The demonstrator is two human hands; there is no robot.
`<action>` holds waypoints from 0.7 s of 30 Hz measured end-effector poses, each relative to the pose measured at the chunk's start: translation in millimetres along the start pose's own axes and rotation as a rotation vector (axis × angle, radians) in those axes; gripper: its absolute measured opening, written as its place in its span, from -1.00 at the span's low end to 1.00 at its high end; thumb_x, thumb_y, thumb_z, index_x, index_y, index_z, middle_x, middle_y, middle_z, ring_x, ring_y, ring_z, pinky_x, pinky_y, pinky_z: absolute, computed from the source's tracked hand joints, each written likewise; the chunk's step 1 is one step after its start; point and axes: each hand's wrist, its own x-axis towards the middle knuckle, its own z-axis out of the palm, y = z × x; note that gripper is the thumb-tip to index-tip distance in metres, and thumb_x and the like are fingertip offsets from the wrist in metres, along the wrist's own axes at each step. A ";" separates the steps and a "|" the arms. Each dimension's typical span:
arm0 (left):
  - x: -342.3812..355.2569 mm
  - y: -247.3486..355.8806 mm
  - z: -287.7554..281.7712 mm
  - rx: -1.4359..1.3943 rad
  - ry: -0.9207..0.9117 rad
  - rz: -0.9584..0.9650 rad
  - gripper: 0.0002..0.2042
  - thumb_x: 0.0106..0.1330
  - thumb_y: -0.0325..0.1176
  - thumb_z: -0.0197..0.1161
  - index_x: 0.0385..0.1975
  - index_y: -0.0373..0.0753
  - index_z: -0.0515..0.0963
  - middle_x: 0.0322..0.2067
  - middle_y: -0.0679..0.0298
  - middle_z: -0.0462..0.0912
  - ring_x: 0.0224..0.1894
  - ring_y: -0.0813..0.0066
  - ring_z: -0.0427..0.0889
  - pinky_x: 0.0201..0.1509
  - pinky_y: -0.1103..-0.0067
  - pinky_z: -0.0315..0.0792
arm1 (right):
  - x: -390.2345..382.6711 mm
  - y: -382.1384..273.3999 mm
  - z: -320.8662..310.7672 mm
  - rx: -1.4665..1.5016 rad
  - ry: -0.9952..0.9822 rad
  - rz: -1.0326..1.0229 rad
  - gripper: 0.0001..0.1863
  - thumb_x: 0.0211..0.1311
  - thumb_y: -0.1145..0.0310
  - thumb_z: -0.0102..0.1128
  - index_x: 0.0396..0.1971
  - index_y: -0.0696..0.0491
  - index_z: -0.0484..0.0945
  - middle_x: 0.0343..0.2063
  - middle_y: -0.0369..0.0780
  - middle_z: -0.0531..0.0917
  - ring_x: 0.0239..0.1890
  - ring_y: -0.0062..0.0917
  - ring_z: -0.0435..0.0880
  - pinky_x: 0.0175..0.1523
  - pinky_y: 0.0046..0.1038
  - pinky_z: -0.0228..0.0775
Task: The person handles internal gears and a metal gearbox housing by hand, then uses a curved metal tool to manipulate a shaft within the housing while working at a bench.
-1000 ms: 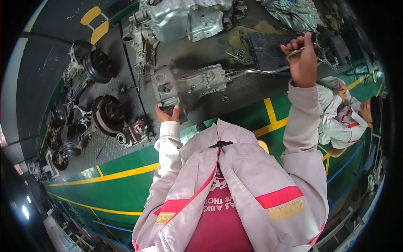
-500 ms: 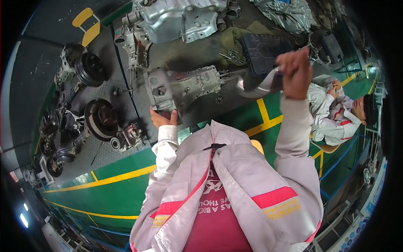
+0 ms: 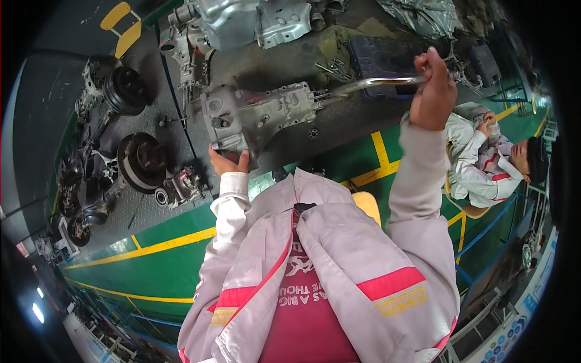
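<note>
A grey metal gearbox lies on the dark bench top in front of me. My left hand is closed on the near edge of its wide left end, thumb and fingers gripping the casing. Raised at the right, my right hand wraps round the far end of a shiny bent metal bar. The bar runs left toward the narrow end of the gearbox; I cannot tell just how it joins there. A small round metal part rests near the bench's front edge.
Behind the gearbox are a large silver casing, several loose bolts and a dark plastic case. Brake drums with axle parts and a small pump-like unit lie left. A seated person is at the right.
My right hand has shifted slightly up and right, and the bar, blurred before, now shows sharply and sits higher. My left hand still grips the gearbox.
</note>
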 end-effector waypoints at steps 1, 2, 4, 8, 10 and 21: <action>-0.9 -1.5 0.4 0.037 0.012 0.034 -0.04 -0.22 -0.26 0.45 0.21 -0.32 -0.02 0.00 -0.16 0.28 0.02 -0.10 0.32 0.14 0.28 0.20 | -0.9 -4.0 6.0 -0.077 -0.046 -0.029 -0.78 0.20 0.43 0.03 -0.64 0.13 0.45 -0.53 -0.25 0.53 -0.38 -0.40 0.50 -0.04 -0.27 0.30; -3.1 -2.7 0.8 0.075 0.023 0.068 -0.04 -0.22 -0.26 0.45 0.21 -0.31 -0.02 -0.01 -0.16 0.28 0.01 -0.11 0.32 0.13 0.28 0.20 | -11.5 -7.8 13.5 -0.074 -0.053 -0.026 -0.78 0.20 0.43 0.03 -0.64 0.13 0.45 -0.53 -0.25 0.53 -0.38 -0.40 0.50 -0.04 -0.27 0.30; -2.3 0.5 0.0 0.077 0.012 0.018 -0.04 -0.22 -0.27 0.46 0.21 -0.31 -0.02 -0.02 -0.16 0.29 0.01 -0.11 0.32 0.13 0.28 0.20 | -28.0 -17.9 24.5 -0.040 -0.872 -0.551 -0.71 0.23 0.36 0.04 -0.69 0.11 0.42 -0.55 -0.25 0.53 -0.39 -0.47 0.50 -0.05 -0.32 0.31; -4.3 2.0 -2.8 0.065 0.001 -0.024 -0.03 -0.23 -0.28 0.46 0.22 -0.29 -0.03 -0.04 -0.14 0.31 -0.01 -0.11 0.33 0.11 0.28 0.22 | -3.9 7.7 32.9 0.030 -0.402 -0.090 -0.63 0.20 0.23 0.11 -0.73 0.05 0.30 -0.64 -0.29 0.46 -0.44 -0.48 0.49 -0.10 -0.37 0.36; -3.5 7.5 -0.4 0.072 0.025 0.031 -0.02 -0.24 -0.27 0.47 0.22 -0.29 -0.04 -0.06 -0.14 0.32 -0.03 -0.11 0.34 0.10 0.29 0.22 | 29.5 11.0 35.8 0.221 0.103 0.219 -0.62 0.17 0.20 0.15 -0.72 0.04 0.28 -0.65 -0.29 0.40 -0.50 -0.57 0.45 -0.25 -0.48 0.40; -6.3 15.3 -1.5 0.082 0.018 -0.050 -0.01 -0.25 -0.31 0.47 0.23 -0.26 -0.03 -0.03 -0.12 0.32 -0.02 -0.11 0.33 0.11 0.29 0.22 | -24.9 -13.2 23.9 0.036 -0.193 -0.072 -0.68 0.22 0.29 0.07 -0.70 0.11 0.44 -0.63 -0.30 0.50 -0.53 -0.72 0.40 -0.35 -0.63 0.19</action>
